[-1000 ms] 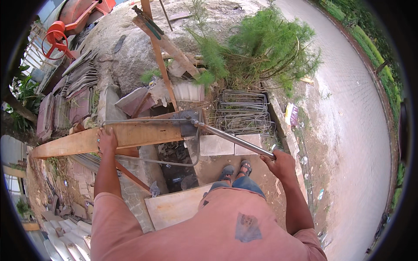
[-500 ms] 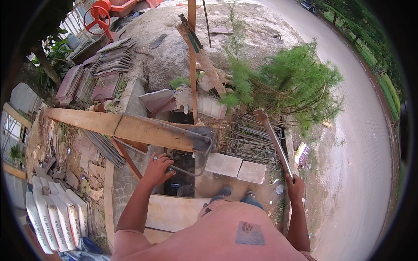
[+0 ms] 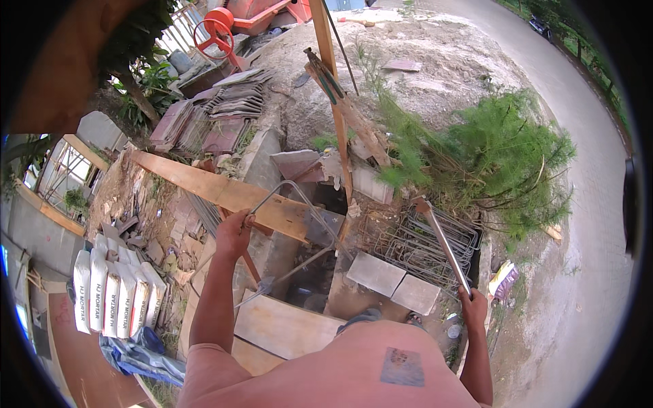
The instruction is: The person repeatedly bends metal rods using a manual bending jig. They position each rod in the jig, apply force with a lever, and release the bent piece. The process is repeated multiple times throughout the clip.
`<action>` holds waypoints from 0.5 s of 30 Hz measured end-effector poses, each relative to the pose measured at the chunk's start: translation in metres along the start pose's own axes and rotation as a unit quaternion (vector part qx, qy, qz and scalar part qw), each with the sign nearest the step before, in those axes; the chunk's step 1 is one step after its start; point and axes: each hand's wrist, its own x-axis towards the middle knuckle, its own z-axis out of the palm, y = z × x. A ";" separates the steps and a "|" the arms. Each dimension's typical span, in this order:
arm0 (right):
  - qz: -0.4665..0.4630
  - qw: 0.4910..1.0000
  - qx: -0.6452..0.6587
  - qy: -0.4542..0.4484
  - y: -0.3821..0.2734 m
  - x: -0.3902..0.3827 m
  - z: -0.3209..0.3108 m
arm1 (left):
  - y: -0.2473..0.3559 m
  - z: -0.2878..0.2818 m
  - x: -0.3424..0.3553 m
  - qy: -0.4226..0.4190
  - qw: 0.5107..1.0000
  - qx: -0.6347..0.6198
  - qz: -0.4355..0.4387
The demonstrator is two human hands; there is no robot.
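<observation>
My left hand [image 3: 233,236] is closed around one side of a bent steel rod frame [image 3: 314,212], a roughly rectangular stirrup. I hold it tilted above a narrow dark trench, in front of the wooden plank [image 3: 211,185]. In my right hand [image 3: 474,309], out to the right, is a hammer [image 3: 442,239] with a metal shaft, gripped near the shaft's lower end. Its head points away from me, over a pile of similar bent rod frames [image 3: 439,234].
Two pale blocks [image 3: 393,284] lie before my feet, beside the trench [image 3: 307,272]. White bags [image 3: 115,292] stand at left. Stacked tiles [image 3: 228,129], an upright post [image 3: 333,88] and a feathery green bush [image 3: 503,149] are farther off; a paved road [image 3: 585,285] runs at right.
My left hand has taken hold of the rod frame and lifted it from around the plank's end toward me. The right hand still holds the hammer. My view has turned leftward.
</observation>
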 end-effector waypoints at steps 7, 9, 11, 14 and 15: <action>0.012 0.998 -0.024 -0.049 0.048 0.041 -0.019 | -0.068 0.085 -0.070 -0.102 0.966 0.071 -0.228; -0.006 0.999 -0.033 -0.042 0.049 0.049 -0.025 | -0.073 0.097 -0.077 -0.094 0.966 0.029 -0.240; -0.019 0.998 -0.051 -0.044 0.046 0.057 -0.025 | -0.079 0.101 -0.079 -0.107 0.962 0.010 -0.252; -0.022 0.995 -0.064 -0.071 0.031 0.064 -0.025 | -0.090 0.104 -0.073 -0.155 0.953 0.025 -0.259; -0.030 0.995 -0.064 -0.071 0.024 0.067 -0.021 | -0.095 0.106 -0.069 -0.167 0.952 0.038 -0.253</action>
